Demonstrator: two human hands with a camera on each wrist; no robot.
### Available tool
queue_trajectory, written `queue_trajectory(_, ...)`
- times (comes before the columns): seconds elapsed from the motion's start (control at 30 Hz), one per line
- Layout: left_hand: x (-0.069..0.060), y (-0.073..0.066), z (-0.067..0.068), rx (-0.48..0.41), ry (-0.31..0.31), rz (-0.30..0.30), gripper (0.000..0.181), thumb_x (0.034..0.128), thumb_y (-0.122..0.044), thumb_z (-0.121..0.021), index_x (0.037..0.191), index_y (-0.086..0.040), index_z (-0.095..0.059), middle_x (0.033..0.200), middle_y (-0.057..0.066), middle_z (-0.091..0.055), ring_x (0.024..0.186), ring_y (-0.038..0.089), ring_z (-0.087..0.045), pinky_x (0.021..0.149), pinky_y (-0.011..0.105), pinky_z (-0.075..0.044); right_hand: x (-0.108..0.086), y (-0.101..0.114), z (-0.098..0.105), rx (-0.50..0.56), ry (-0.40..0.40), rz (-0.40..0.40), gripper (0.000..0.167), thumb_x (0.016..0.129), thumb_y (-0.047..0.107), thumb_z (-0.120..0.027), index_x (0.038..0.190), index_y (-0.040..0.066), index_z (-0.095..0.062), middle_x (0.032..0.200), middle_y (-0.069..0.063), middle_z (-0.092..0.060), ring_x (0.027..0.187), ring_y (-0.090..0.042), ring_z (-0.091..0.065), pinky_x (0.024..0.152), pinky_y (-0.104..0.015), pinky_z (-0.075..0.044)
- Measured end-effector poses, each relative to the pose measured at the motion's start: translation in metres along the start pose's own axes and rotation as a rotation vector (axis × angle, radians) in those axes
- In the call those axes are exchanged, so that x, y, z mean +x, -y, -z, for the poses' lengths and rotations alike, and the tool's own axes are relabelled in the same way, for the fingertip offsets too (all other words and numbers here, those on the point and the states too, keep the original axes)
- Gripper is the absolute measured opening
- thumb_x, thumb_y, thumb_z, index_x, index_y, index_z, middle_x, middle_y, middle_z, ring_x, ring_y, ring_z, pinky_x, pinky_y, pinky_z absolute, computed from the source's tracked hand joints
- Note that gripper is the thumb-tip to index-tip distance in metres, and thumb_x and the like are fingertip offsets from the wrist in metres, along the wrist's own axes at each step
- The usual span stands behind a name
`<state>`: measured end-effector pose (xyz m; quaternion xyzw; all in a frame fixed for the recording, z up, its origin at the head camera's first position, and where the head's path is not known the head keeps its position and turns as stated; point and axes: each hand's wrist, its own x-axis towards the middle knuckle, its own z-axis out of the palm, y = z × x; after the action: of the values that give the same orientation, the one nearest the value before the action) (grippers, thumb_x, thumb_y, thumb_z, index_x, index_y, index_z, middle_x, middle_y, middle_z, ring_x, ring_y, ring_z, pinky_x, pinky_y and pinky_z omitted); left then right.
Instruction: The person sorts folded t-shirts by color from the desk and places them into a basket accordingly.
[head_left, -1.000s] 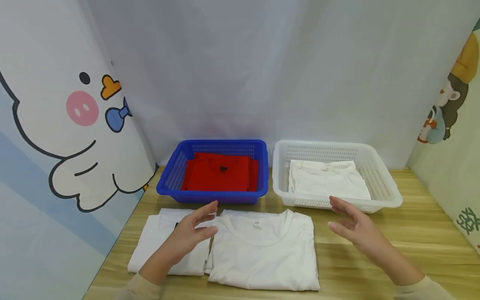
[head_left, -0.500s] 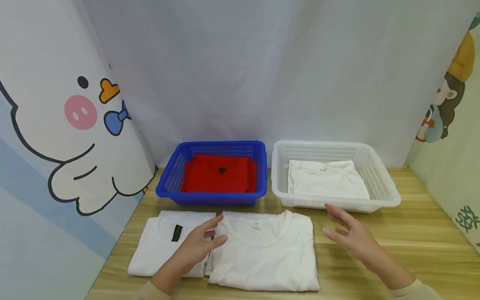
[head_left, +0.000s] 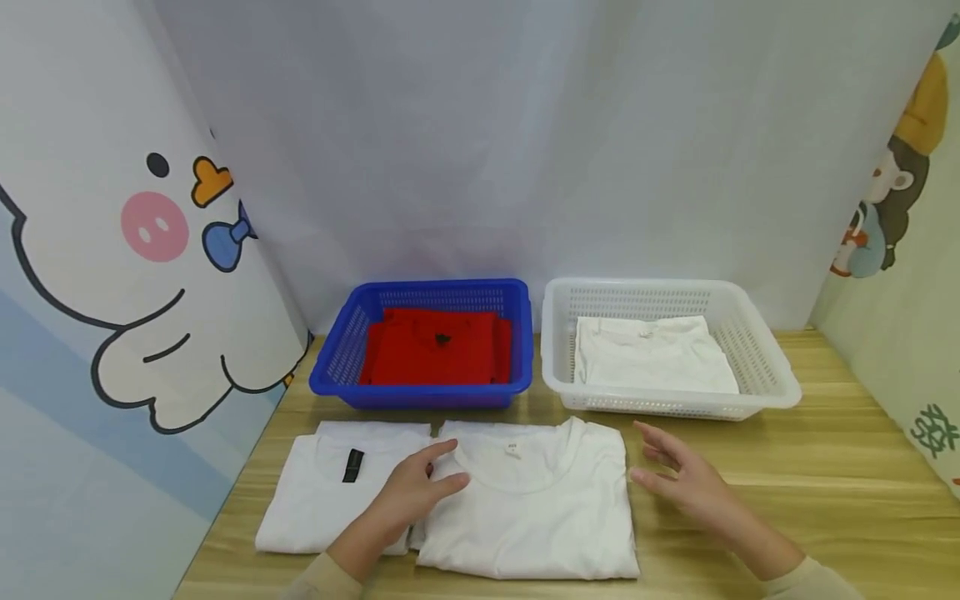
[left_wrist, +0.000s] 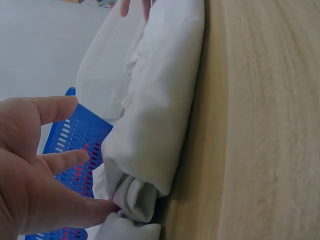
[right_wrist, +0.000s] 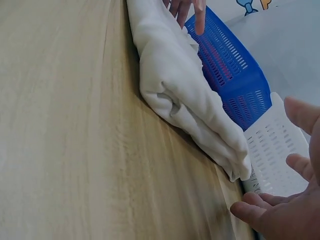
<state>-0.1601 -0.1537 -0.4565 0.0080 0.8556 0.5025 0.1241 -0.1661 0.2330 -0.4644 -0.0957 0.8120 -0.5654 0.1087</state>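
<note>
You have your left hand (head_left: 414,492) and right hand (head_left: 688,480) flanking the folded white round-necked fabric shirt (head_left: 528,525), which lies on the pale wood-grain surface (head_left: 862,467). Each grip is spread, thumb apart from fingers, pinching nothing; the right is just beside the shirt's edge, and whether your left thumb touches cloth, you cannot tell. Behind, folded red fabric garments (head_left: 450,354) sit in the perforated blue plastic basket (head_left: 427,391), and a folded white fabric garment (head_left: 648,362) lies in the perforated white plastic basket (head_left: 667,402). Those look done, I'd judge. Left outside: your round-necked shirt, plus the folded white fabric shirt with a black label (head_left: 311,504) beside it. Folding looks finished on both; neither is basketed.
</note>
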Motion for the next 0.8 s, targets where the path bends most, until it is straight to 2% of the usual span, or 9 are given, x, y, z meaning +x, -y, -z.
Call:
queue_trajectory(0.1,0.002,0.004,-0.007,0.019,-0.052,-0.021,0.061,0.0825,-0.029,-0.076,0.136,-0.008,-0.055,0.139,0.022,-0.047,0.126,0.041,-0.045,0.102,0.053,-0.039,0.001,-0.002,-0.004,0.013,0.011,-0.041,0.071,0.092,0.026,-0.066,0.151,0.010,-0.029,0.151,-0.028,-0.025,0.134,-0.044,-0.033,0.100,-0.059,-0.038)
queue_trajectory(0.17,0.002,0.005,-0.011,0.007,-0.076,-0.017,0.058,0.0815,-0.026,-0.077,0.133,-0.006,-0.057,0.134,0.020,-0.051,0.119,0.036,-0.048,0.099,0.051,-0.040,0.001,-0.003,-0.006,0.034,0.014,-0.066,0.072,0.092,0.027,-0.067,0.151,0.010,-0.029,0.151,-0.029,-0.025,0.133,-0.044,-0.036,0.100,-0.056,-0.040)
queue_trajectory(0.23,0.001,0.006,-0.013,-0.011,-0.092,-0.002,0.058,0.0808,-0.025,-0.078,0.132,-0.006,-0.058,0.131,0.018,-0.052,0.113,0.031,-0.049,0.096,0.048,-0.042,0.001,-0.004,-0.010,0.098,0.027,-0.090,0.073,0.091,0.026,-0.067,0.151,0.008,-0.028,0.151,-0.030,-0.023,0.133,-0.045,-0.036,0.098,-0.050,-0.044)
queue_trajectory(0.33,0.000,0.005,-0.014,-0.055,-0.099,0.033,0.059,0.0805,-0.025,-0.078,0.133,-0.007,-0.057,0.120,0.016,-0.054,0.103,0.027,-0.047,0.088,0.042,-0.043,0.002,-0.004,-0.016,0.199,0.060,-0.112,0.074,0.091,0.023,-0.068,0.150,0.005,-0.027,0.149,-0.033,-0.023,0.130,-0.046,-0.038,0.090,-0.042,-0.051)
queue_trajectory(0.4,-0.001,0.004,-0.014,-0.080,-0.081,0.050,0.062,0.0811,-0.026,-0.077,0.135,-0.008,-0.054,0.113,0.015,-0.053,0.101,0.026,-0.047,0.087,0.041,-0.043,0.002,-0.004,-0.019,0.247,0.081,-0.131,0.074,0.091,0.022,-0.067,0.150,0.004,-0.027,0.147,-0.034,-0.024,0.127,-0.044,-0.040,0.086,-0.041,-0.053)
queue_trajectory(0.5,-0.002,0.002,-0.014,-0.103,-0.033,0.068,0.065,0.0821,-0.028,-0.076,0.139,-0.010,-0.050,0.116,0.019,-0.052,0.108,0.032,-0.048,0.092,0.047,-0.042,0.002,-0.003,-0.023,0.258,0.091,-0.150,0.072,0.091,0.022,-0.067,0.149,0.005,-0.029,0.143,-0.033,-0.031,0.123,-0.038,-0.045,0.084,-0.042,-0.053)
queue_trajectory(0.57,-0.003,0.002,-0.015,-0.110,-0.012,0.069,0.067,0.0822,-0.028,-0.076,0.141,-0.011,-0.048,0.131,0.023,-0.048,0.122,0.038,-0.044,0.100,0.054,-0.037,0.003,-0.002,-0.024,0.232,0.087,-0.160,0.071,0.091,0.023,-0.067,0.149,0.006,-0.031,0.139,-0.031,-0.038,0.116,-0.034,-0.051,0.082,-0.041,-0.053)
queue_trajectory(0.67,-0.004,0.002,-0.018,-0.118,-0.017,0.058,0.067,0.0811,-0.025,-0.077,0.140,-0.010,-0.048,0.146,0.026,-0.037,0.134,0.043,-0.033,0.106,0.059,-0.030,0.006,-0.001,-0.025,0.208,0.103,-0.166,0.068,0.092,0.024,-0.067,0.148,0.007,-0.032,0.131,-0.028,-0.048,0.105,-0.029,-0.057,0.079,-0.039,-0.052)
queue_trajectory(0.8,-0.002,0.003,-0.019,-0.117,-0.053,0.043,0.066,0.0796,-0.021,-0.078,0.138,-0.008,-0.051,0.145,0.024,-0.039,0.134,0.042,-0.034,0.106,0.058,-0.030,0.007,0.001,-0.027,0.176,0.150,-0.139,0.066,0.093,0.024,-0.065,0.148,0.004,-0.033,0.124,-0.024,-0.055,0.100,-0.025,-0.058,0.080,-0.036,-0.051)
